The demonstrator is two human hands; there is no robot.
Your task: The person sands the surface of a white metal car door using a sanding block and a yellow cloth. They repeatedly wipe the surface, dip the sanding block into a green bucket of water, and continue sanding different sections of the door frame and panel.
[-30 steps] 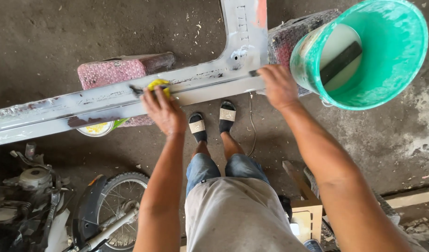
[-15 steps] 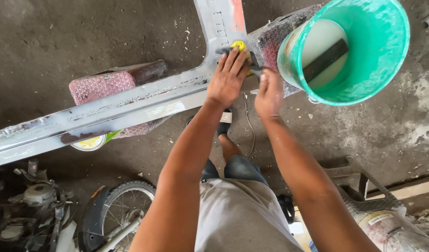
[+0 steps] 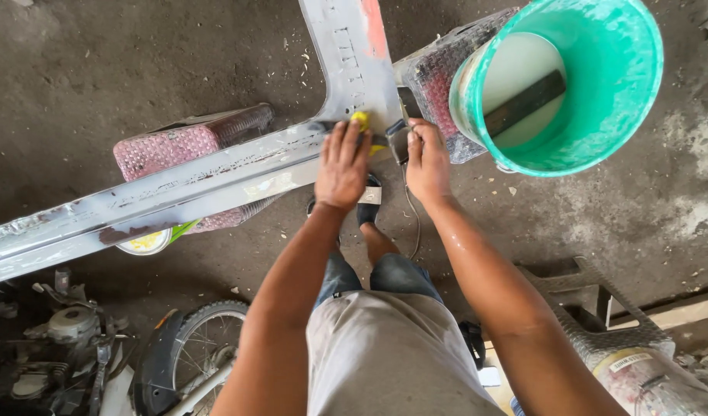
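While L hand (image 3: 342, 163) flat presses yellow pad (image 3: 360, 120) on grey metal panel (image 3: 215, 173), R hand (image 3: 425, 158) grips dark block (image 3: 397, 139).

Long grey sheet-metal body panel (image 3: 215, 181) you're working on: matt, primer-dull, patchy, one orange-red strip on the upright leg. Yellow pad (image 3: 360, 119) under your left hand (image 3: 342, 166) looks soft, spongy. Round green plastic bucket (image 3: 593, 77): smooth, slightly glossy, smeared whitish. Pink woven-look plastic stool (image 3: 157, 150): textured, dusty. Grey concrete floor (image 3: 138, 62): rough, stained.
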